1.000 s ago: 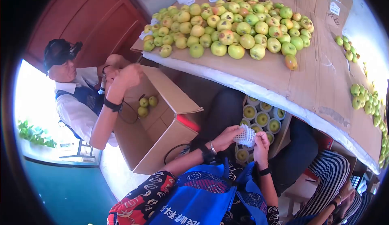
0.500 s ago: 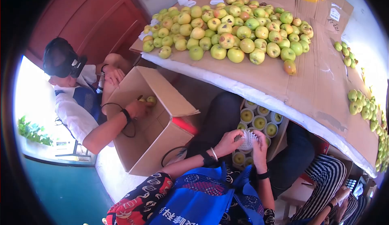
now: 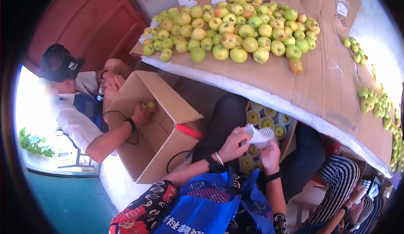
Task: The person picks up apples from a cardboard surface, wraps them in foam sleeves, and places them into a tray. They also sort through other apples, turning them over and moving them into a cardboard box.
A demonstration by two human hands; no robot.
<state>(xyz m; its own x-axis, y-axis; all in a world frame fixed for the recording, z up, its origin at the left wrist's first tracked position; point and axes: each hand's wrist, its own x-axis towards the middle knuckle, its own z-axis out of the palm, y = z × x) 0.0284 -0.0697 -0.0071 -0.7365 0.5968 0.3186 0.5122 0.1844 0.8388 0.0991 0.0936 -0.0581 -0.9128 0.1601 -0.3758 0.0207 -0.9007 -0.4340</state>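
Observation:
Between my two hands, a white foam fruit net (image 3: pixel 261 136) is stretched out sideways. My left hand (image 3: pixel 232 145) pinches its left end, and my right hand (image 3: pixel 270 155) has fingers closed on its lower right side. I cannot make out any apple inside the net. Just beneath and behind my hands stands a carton (image 3: pixel 290 143) on the floor between my legs. Several green apples, each in a white foam net, sit in it in rows; one netted apple (image 3: pixel 267 123) shows just above the net. My hands hide part of the carton.
A large heap of green and reddish apples (image 3: pixel 235 32) lies on the cardboard-covered table (image 3: pixel 336 103) ahead. At left, a person (image 3: pixel 80 112) reaches into an open cardboard box (image 3: pixel 153 158) holding small apples. Another person in striped trousers (image 3: pixel 336 183) sits at lower right.
The foam net was bunched and rounded between my hands; now it is raised slightly and spread flatter. My view has shifted a little. The person at left still has a hand in the box.

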